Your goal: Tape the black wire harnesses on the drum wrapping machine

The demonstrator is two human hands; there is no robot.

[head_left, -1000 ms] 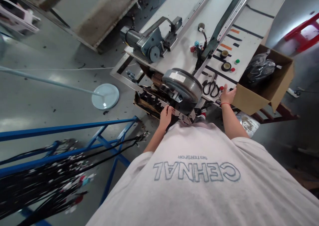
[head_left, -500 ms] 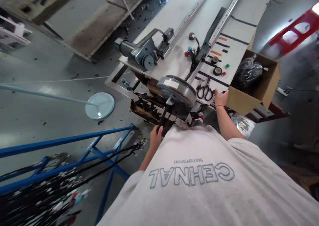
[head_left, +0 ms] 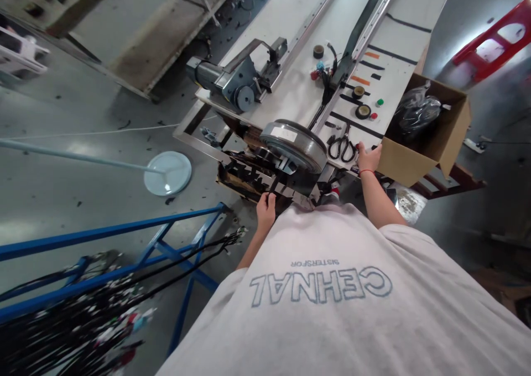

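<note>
While the pale shirt (head_left: 319,309) takes up the near side, a blue rack (head_left: 178,219) of dark cables (head_left: 78,309) stands to its left. Just beyond the shirt, the person's left hand (head_left: 266,210) has thumb and fingers closed, it seems, on the near end of a dark strip (head_left: 274,184). The strip lies in front of the big wheel (head_left: 293,145), at the near end of the white table (head_left: 286,100).

Over on the right, the right hand (head_left: 369,157) rests at the table's near edge, between black-handled scissors (head_left: 342,148) and a cardboard box (head_left: 409,163). Its fingers look loosely parted; I cannot tell whether they press or grasp anything.

To my eye, the step in hand is handling the strip at the wheel; the next move probably calls for a firm left pinch and an even pull.

Farther along, two tape rolls (head_left: 363,111) lie on the right of the table, and a motor unit (head_left: 224,80) sits on the left. Beyond, a worn bench (head_left: 141,61) stands far left, a red plastic piece (head_left: 468,61) far right.
</note>
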